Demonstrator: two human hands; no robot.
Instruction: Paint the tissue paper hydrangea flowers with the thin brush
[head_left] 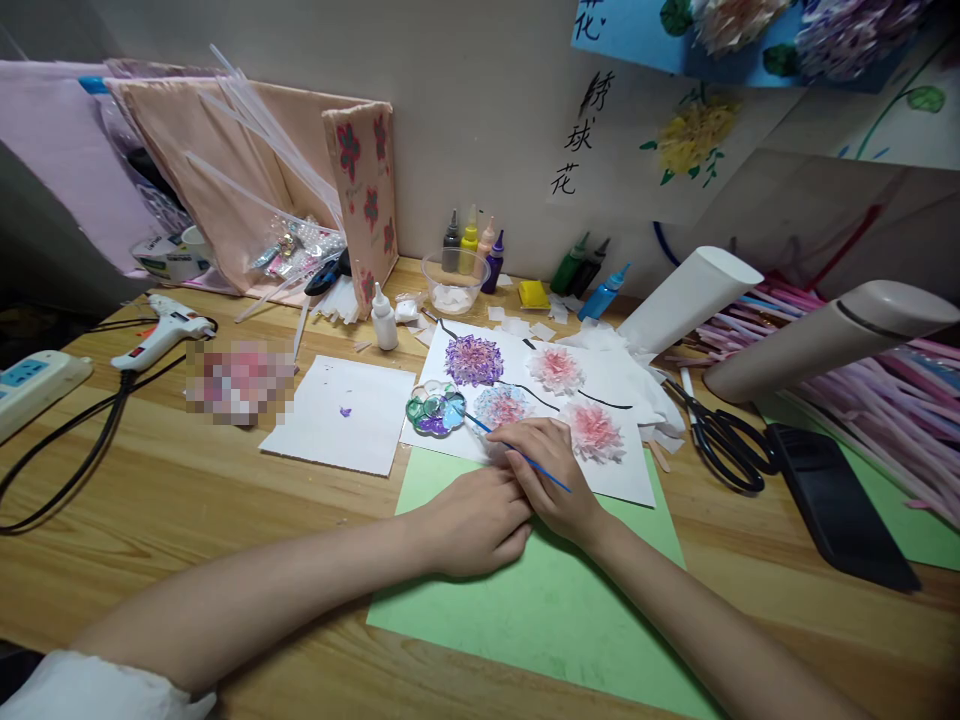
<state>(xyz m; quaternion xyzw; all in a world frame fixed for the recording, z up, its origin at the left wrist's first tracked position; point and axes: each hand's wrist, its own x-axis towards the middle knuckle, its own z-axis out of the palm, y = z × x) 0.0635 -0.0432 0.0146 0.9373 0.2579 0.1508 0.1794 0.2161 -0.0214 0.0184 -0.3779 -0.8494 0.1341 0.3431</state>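
My right hand (551,470) is closed around a thin blue paintbrush (551,475), whose tip points left to the edge of a flower-shaped paint palette (435,409) with green, purple and blue paint. My left hand (480,522) rests on the green paper (525,610), fingers curled, its far fingers touching the right hand; what they hold, if anything, is hidden. Beneath the palette and right hand lies a white sheet (637,470) with black painted lines and tissue-paper flowers: a purple one (474,360), a blue-pink one (501,408) and two pink ones (556,370).
Left lie a white card (337,420) with a purple smudge, a hot glue gun (161,335) and a power strip (45,385). Behind are paint bottles (469,240) and a clear bowl (454,280). Right are black scissors (731,445), a phone (840,505) and a tumbler (825,340).
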